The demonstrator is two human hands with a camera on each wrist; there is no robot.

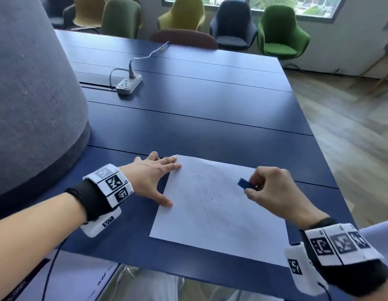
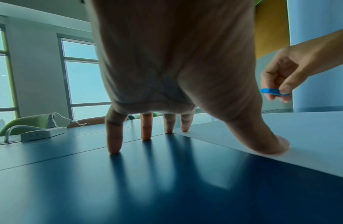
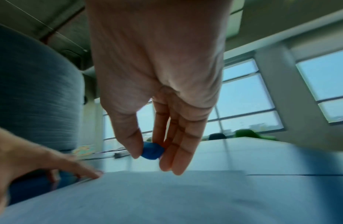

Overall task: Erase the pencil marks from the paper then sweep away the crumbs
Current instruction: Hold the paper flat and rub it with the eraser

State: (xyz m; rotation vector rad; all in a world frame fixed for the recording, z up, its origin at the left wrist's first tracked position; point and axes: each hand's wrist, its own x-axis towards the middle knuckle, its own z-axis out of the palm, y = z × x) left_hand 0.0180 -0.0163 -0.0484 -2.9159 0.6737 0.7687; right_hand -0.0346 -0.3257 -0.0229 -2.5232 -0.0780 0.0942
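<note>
A white sheet of paper (image 1: 219,211) with faint pencil marks lies near the front edge of the blue table (image 1: 210,109). My left hand (image 1: 155,177) is spread flat at the sheet's left edge, thumb and index tip pressing the paper (image 2: 310,136), the other fingertips (image 2: 114,145) on the table. My right hand (image 1: 269,187) hovers above the sheet's far right part and pinches a small blue eraser (image 1: 245,184) between thumb and fingers. The eraser (image 3: 152,150) is off the paper (image 3: 167,200); it also shows in the left wrist view as a blue eraser (image 2: 270,91).
A white power strip (image 1: 129,83) with its cable lies farther back on the table. A big grey felt column (image 1: 30,88) stands at the left. Coloured chairs (image 1: 282,31) line the far side under windows. The table's right edge (image 1: 314,135) drops to a wooden floor.
</note>
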